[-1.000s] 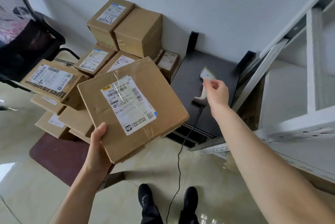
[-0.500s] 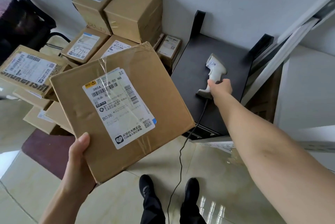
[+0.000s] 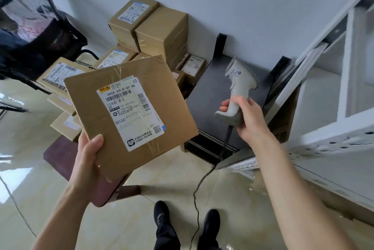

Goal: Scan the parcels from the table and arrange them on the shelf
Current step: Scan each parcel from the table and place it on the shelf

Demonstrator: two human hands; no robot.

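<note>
in the head view, the left hand holds a flat cardboard parcel by its near left corner, the thumb lying on top of the cardboard and the other fingers hidden under it. the parcel is in the air, above the floor and in front of the person, tilted a little, with its white shipping label facing up; the label shows barcodes and the code "b038". the right hand is closed around the handle of a white barcode scanner, which is lifted above the black desk and stands about upright, its head turned toward the upper left. a dark cable hangs from the bottom of the scanner down to the floor. the parcel and the scanner are near each other but apart.

behind the parcel, a pile of other cardboard parcels lies on a low dark red desk and against the wall. a black mesh chair is at the upper left. a white metal shelf stands at the right, beside the black desk. two black shoes are seen at the bottom on the shiny tiled floor.
</note>
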